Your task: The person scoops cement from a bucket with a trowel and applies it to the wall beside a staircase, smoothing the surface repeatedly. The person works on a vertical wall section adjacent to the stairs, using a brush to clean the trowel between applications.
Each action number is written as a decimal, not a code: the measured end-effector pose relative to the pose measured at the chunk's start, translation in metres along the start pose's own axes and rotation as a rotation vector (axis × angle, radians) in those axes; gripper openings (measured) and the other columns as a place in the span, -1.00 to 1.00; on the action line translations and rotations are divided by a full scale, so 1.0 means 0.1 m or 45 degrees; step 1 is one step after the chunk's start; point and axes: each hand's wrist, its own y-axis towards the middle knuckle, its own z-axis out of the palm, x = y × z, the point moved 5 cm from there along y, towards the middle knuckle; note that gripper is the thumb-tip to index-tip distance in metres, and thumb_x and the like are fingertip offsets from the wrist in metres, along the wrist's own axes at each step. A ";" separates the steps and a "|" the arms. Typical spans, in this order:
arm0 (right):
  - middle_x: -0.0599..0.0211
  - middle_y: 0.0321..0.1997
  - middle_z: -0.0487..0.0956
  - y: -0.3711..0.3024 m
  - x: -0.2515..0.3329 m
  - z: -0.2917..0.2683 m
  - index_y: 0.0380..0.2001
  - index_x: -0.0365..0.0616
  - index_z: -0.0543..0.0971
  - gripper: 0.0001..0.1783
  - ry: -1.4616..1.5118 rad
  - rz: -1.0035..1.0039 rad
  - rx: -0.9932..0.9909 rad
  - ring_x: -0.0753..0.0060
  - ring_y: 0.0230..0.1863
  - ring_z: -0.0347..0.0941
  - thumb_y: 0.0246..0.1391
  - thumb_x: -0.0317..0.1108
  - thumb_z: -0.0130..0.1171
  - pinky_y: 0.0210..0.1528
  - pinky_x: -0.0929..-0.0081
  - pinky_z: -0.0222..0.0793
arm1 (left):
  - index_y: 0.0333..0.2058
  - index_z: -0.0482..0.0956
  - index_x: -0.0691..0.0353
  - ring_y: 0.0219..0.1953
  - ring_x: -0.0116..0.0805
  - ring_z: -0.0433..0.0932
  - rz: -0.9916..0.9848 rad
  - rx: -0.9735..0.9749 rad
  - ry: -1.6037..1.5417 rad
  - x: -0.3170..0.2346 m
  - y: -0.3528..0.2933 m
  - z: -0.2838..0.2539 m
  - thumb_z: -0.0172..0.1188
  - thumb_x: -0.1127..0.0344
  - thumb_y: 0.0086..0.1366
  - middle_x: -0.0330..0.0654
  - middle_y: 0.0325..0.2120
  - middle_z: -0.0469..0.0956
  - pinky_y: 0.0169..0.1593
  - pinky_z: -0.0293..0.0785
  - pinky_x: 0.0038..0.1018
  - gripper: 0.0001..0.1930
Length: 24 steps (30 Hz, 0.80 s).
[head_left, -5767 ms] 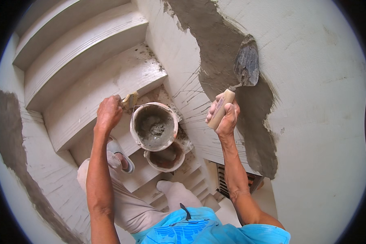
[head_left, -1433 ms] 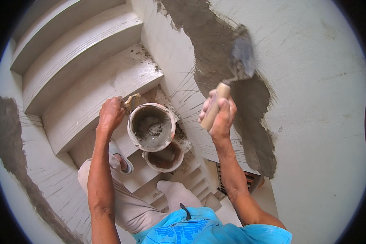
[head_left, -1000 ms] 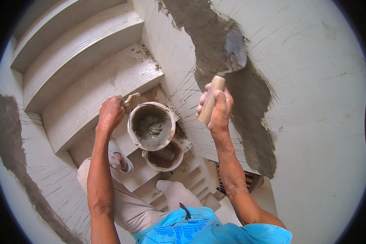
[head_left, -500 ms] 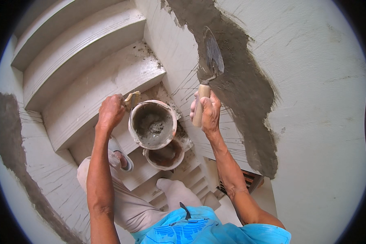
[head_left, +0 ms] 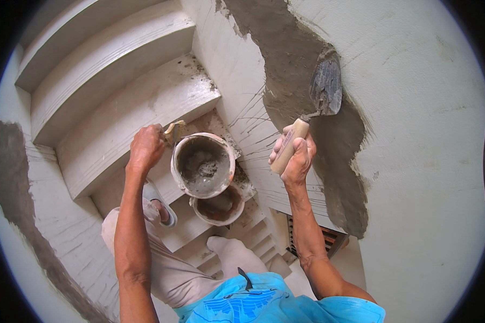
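My right hand is wrapped round the pale wooden handle of a trowel. Its grey, mortar-smeared blade lies over the dark patch of mortar on the white wall, close to the patch's right edge. At the left, my left hand is closed on a small brush with yellowish bristles, just beside the bucket's rim. That bucket is round and whitish, with wet grey mortar inside. Partly beneath it shows a second bucket, brownish inside.
Curved white stairs rise at the upper left, with splatters on the treads. More steps go down below the buckets. Another mortar patch runs along the far-left wall. A slatted vent sits low beside my right forearm.
My right hand has moved to the right and slightly down. The trowel blade has swung rightward across the mortar patch and tilted. My left hand and the buckets stay put.
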 end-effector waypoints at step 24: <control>0.32 -0.57 0.47 0.12 -0.21 0.08 -0.13 -0.28 0.42 -0.48 -0.203 0.129 0.121 0.51 -0.66 0.42 0.24 0.06 0.03 -0.67 0.52 0.41 | -0.29 0.61 0.35 -0.15 0.26 0.58 0.060 0.011 0.016 -0.01 0.00 0.10 0.08 0.51 0.10 0.24 -0.30 0.61 -0.06 0.46 0.04 -0.80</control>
